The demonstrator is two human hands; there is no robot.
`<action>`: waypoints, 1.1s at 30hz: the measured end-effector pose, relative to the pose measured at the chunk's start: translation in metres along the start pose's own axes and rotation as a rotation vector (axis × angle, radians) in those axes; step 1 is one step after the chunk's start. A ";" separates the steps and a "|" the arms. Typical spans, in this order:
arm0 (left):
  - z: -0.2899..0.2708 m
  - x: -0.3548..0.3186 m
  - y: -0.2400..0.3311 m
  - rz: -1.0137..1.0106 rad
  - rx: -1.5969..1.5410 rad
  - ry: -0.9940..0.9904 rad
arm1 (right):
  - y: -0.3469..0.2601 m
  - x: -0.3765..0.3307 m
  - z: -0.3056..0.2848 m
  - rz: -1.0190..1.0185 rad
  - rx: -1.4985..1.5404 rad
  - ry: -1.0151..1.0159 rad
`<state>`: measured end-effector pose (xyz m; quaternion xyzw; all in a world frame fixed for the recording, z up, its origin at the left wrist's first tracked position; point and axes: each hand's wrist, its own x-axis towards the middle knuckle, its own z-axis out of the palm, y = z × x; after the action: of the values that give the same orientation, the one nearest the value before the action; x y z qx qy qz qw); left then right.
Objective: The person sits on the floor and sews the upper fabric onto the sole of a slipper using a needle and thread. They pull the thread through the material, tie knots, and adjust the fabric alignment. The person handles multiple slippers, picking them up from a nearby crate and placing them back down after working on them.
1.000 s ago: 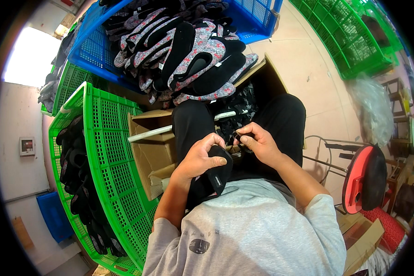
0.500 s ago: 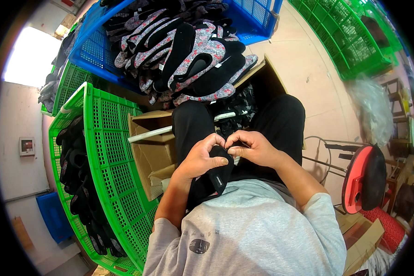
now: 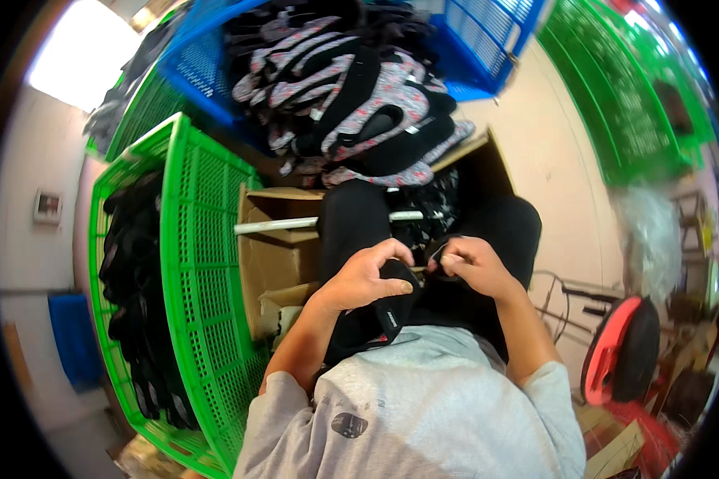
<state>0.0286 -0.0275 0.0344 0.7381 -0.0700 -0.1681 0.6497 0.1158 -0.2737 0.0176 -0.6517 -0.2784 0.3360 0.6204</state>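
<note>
My left hand is closed around a black fabric slipper over my lap, its thumb lying across the top. A small dark label with pale marks sits near the slipper's lower end. To the right, my right hand is pinched shut at a small dark piece with a pale edge. Blur and the fingers hide whether that piece joins the slipper. Beyond my knees, a heap of slippers in grey and red print with black soles spills over the near side of a blue crate.
On my left stands a green crate holding black slippers. An open cardboard box is before me, with a white rod across it. More green crates stand at far right. A red and black round-ended object is nearer.
My hands, together before, are now apart; the right has moved rightward with the small dark piece. The left keeps hold of the slipper. The whole view has shifted and tilted slightly.
</note>
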 end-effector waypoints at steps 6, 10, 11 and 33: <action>-0.041 -0.053 0.057 0.151 0.320 0.376 | -0.042 0.024 0.007 -0.268 0.256 0.026; -0.084 -0.148 0.089 0.010 0.426 1.204 | -0.113 0.067 0.011 -0.633 0.215 -0.256; -0.100 -0.184 0.086 0.104 0.618 1.431 | -0.140 0.078 0.020 -0.738 0.229 -0.345; 0.279 -0.470 -0.164 -1.177 0.660 2.168 | -0.225 0.074 0.245 -0.865 0.671 -1.501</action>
<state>-0.5237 -0.1129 -0.0802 0.5419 0.7917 0.2818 -0.0116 -0.0179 -0.0464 0.2336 0.1104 -0.7140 0.4720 0.5053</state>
